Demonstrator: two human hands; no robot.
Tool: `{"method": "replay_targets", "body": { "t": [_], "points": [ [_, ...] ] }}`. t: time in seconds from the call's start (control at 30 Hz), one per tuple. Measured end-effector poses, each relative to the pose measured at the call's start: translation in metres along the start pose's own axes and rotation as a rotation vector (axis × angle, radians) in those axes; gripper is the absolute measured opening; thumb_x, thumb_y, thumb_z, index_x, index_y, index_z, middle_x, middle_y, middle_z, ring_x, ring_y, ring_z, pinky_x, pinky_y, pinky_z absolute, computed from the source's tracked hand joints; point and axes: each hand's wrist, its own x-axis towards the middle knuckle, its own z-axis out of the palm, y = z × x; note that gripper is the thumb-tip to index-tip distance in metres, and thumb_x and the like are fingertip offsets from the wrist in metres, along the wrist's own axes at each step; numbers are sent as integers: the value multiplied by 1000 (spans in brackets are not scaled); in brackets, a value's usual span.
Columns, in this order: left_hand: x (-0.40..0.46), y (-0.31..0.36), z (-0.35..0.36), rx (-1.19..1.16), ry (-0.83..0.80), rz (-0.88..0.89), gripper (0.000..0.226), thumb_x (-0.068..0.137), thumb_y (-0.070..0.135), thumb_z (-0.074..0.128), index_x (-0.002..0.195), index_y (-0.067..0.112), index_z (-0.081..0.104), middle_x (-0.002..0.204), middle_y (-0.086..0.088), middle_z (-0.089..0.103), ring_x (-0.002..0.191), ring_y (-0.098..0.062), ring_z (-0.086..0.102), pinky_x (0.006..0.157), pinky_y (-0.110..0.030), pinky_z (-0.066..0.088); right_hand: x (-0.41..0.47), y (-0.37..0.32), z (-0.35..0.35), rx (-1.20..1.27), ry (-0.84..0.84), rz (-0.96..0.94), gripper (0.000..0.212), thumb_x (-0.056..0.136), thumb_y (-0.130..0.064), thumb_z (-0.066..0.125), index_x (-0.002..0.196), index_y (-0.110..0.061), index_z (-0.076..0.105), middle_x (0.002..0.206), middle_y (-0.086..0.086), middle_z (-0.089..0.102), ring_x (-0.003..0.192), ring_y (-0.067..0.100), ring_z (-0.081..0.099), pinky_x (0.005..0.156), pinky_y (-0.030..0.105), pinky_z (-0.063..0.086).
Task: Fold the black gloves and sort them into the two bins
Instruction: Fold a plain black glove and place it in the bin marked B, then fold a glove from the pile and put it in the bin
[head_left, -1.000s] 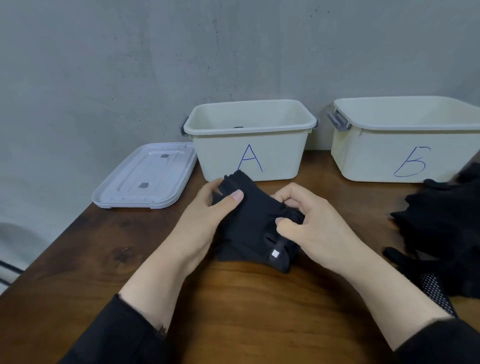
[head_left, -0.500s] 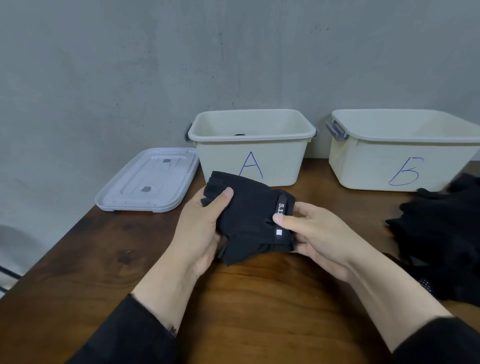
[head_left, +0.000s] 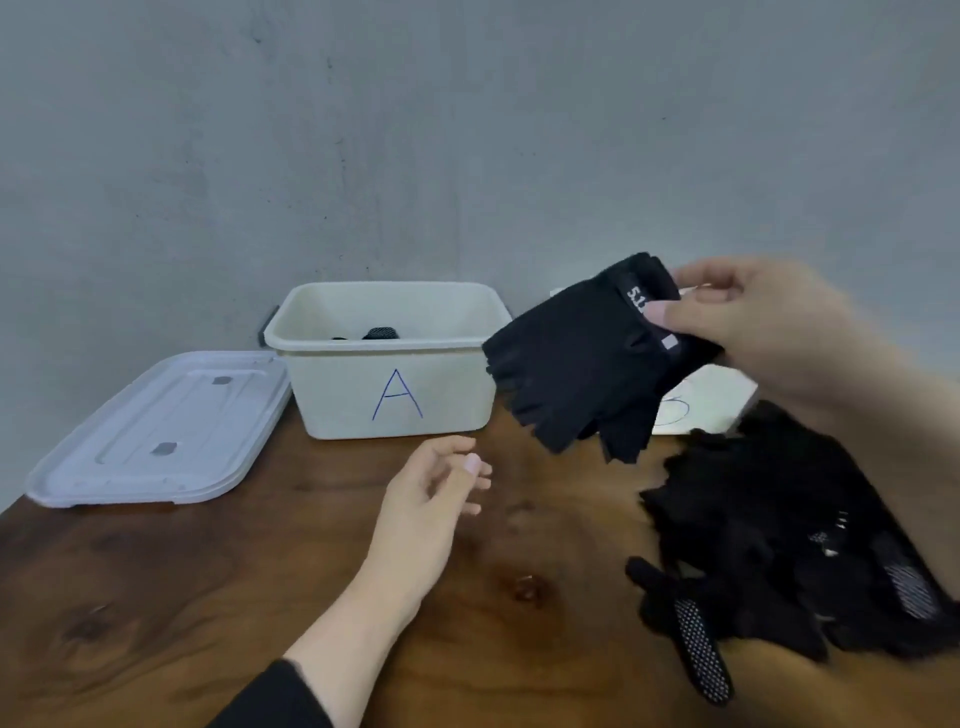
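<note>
While one glove (head_left: 587, 358) hangs, two bins (head_left: 395, 358) wait.

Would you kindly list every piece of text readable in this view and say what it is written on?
"A": blue handwriting on the front of the left cream plastic bin.
"5.1": white print on the wrist strap of the black fingerless glove gripped by the right hand; the rest is covered.
Blue mark on the right cream bin: mostly hidden, unreadable.

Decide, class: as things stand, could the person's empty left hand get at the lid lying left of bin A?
Probably yes. The left hand hangs open and holds nothing, and only bare table lies between it and the lid; bin A stands behind that path.
</note>
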Motion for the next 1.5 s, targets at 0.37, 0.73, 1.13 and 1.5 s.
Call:
{"method": "replay_targets", "body": {
  "t": [0.37,0.73,1.13,1.5],
  "points": [
    [55,-11,72,216,-105,64,27,99,30,57,124,38,59,122,24,62,113,12,55,91,-3,41,133,-6,-106,-266,257,71,32,85,-13,79,106,8,66,92,20,69,82,34,70,87,48,60],
    [94,-23,94,349,-48,122,28,98,35,55,125,40,60,117,28,61,110,8,56,98,-18,47,211,66,-47,-169,95,376,22,90,-8,75,106,3,64,90,17,67,74,26,67,58,33,58],
    [110,-27,92,456,-141,193,27,100,33,54,125,40,59,116,25,61,108,14,53,91,-8,42,205,84,-29,-620,128,31,38,99,-38,59,108,-2,70,107,22,70,83,28,59,82,40,53],
    [61,-14,104,717,-427,340,28,101,41,48,125,33,62,117,24,58,99,8,51,80,-2,35,32,87,-38,-832,-191,-209,26,105,-35,45,95,-23,65,85,-11,63,75,1,54,72,27,45]
  ]
}}
